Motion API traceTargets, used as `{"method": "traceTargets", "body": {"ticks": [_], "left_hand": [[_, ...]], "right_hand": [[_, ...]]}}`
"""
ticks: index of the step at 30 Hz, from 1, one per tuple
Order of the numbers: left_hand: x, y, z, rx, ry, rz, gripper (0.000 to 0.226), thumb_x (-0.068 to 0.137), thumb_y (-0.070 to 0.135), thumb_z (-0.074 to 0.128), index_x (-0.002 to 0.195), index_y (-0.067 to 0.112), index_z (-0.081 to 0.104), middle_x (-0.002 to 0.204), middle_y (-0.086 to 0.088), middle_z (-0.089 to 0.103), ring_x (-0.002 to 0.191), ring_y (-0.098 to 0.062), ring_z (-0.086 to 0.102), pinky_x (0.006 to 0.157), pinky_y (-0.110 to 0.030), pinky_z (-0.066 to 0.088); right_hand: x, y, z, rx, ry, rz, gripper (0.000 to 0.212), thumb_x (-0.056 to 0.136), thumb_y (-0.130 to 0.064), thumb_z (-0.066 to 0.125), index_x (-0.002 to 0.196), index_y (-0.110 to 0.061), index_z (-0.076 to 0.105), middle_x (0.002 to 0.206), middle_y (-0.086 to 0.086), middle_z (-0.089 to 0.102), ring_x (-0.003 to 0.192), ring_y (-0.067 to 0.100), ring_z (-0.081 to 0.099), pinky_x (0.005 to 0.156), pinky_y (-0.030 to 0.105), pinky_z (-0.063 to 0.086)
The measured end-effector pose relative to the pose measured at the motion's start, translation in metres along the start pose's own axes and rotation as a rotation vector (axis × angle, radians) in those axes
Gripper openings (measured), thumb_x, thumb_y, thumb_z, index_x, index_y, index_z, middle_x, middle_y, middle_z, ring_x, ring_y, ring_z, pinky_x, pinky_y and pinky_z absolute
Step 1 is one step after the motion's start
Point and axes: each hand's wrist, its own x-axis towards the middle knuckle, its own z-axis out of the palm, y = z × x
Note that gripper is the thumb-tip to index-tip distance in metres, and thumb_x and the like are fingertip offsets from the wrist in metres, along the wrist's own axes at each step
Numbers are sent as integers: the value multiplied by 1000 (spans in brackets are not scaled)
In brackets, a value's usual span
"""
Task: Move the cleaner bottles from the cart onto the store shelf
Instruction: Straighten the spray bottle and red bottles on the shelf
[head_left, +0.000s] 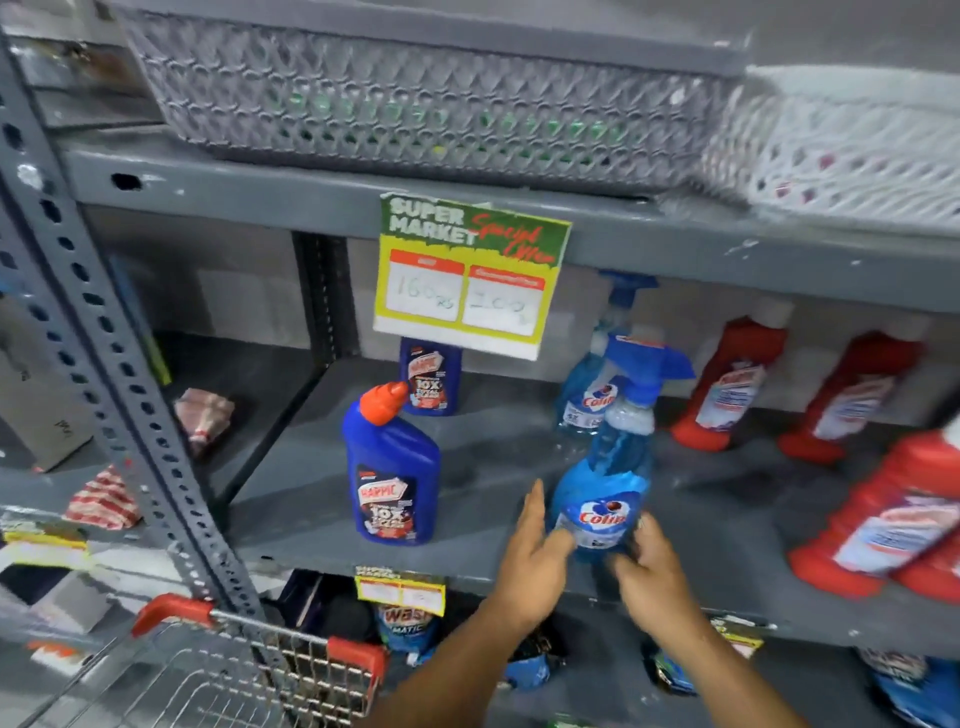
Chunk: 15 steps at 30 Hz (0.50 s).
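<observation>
A blue Colin spray bottle (605, 483) stands upright near the front edge of the grey shelf (467, 530). My left hand (530, 561) is at its left side, fingers apart, thumb touching the bottle's base. My right hand (649, 566) is at its right side, fingers loosely curled against the base. A second Colin spray bottle (589, 389) stands behind it. Two dark blue Harpic bottles stand to the left, one at the front (389, 467) and one at the back (430, 376). The wire cart (218, 670) with red corners is at the lower left.
Several red cleaner bottles (727, 384) stand at the shelf's right. A green and yellow price sign (467, 275) hangs from the shelf above. Grey (415, 104) and white (852, 150) baskets sit on the upper shelf. A slotted upright post (104, 332) stands at the left.
</observation>
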Motion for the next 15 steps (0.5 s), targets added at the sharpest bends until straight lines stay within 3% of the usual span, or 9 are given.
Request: {"method": "traceTargets", "body": {"ticks": [2,7,12,15], "left_hand": [[3,-5,5,27,-16,26,81,72,18,48,149,14,24,154,-9,36,142,-21,34,119,-47,27],[-2,-13,9,98,-14,42,87,66,14,44,149,24,21,151,0,40,137,-14,39,116,-44,32],[-4,-9,13,23,-15,64,83,67,6,43,147,19,27,147,-6,45,134,-21,45,114,-48,35],[-11,-13,11,37,56,47,80,79,-3,46,148,28,18,157,-2,30,141,-23,35,117,-50,30]], "right_hand": [[0,0,0,-25,-31,0,54,70,16,49,104,-26,54,110,-2,67,106,14,63,90,29,48],[3,-3,-2,-75,-91,33,52,71,4,55,116,-23,50,114,-1,65,107,16,61,96,41,49],[4,-3,-5,-96,-120,29,58,70,1,49,119,-30,47,118,-8,62,112,10,58,99,36,47],[3,6,-9,19,-106,9,79,75,11,44,142,-29,30,144,-8,46,131,9,45,111,35,36]]}}
